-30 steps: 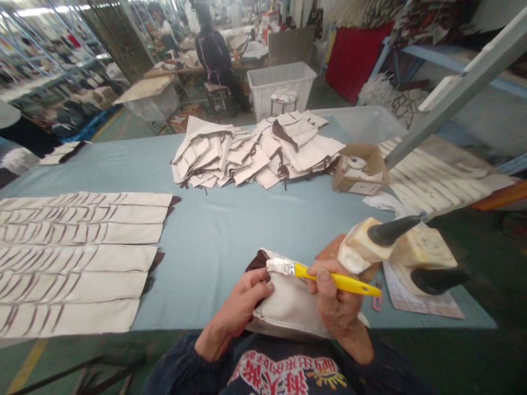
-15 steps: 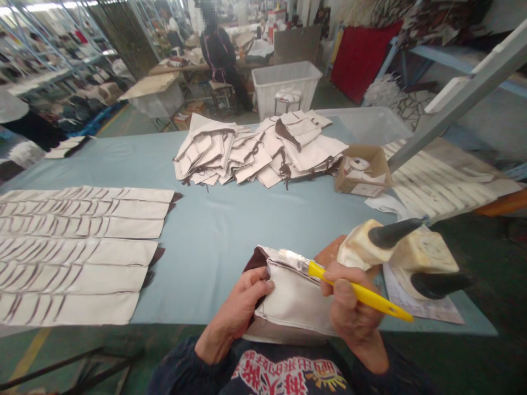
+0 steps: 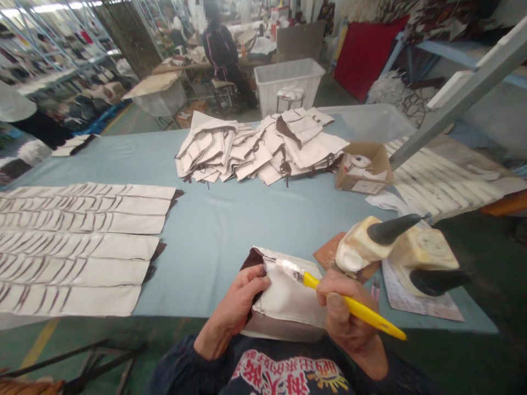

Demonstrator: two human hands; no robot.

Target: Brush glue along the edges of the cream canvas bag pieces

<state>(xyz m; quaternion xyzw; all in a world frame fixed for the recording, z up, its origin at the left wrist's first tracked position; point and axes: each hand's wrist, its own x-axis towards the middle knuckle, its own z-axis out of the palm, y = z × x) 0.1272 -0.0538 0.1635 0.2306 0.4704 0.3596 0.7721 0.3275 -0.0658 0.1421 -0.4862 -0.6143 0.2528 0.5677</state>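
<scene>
My right hand [image 3: 343, 315] is closed around a yellow-handled brush [image 3: 354, 308], whose white bristle tip rests on the top edge of a cream fabric piece [image 3: 288, 299] with a dark brown lining at its left corner. My left hand [image 3: 241, 304] grips the left edge of that piece, fingers curled over it, holding it at the near edge of the blue table [image 3: 230, 225].
Glue-crusted pots with black handles [image 3: 395, 247] stand just right of my hands. Rows of cream strips [image 3: 78, 247] lie at the left, a heap of cream pieces [image 3: 259, 145] at the back, a cardboard box [image 3: 364, 167] beside it. A person sits far behind.
The brush has swept along the top edge of the fabric piece and its handle has tilted down to the right. The piece sits a little lower.
</scene>
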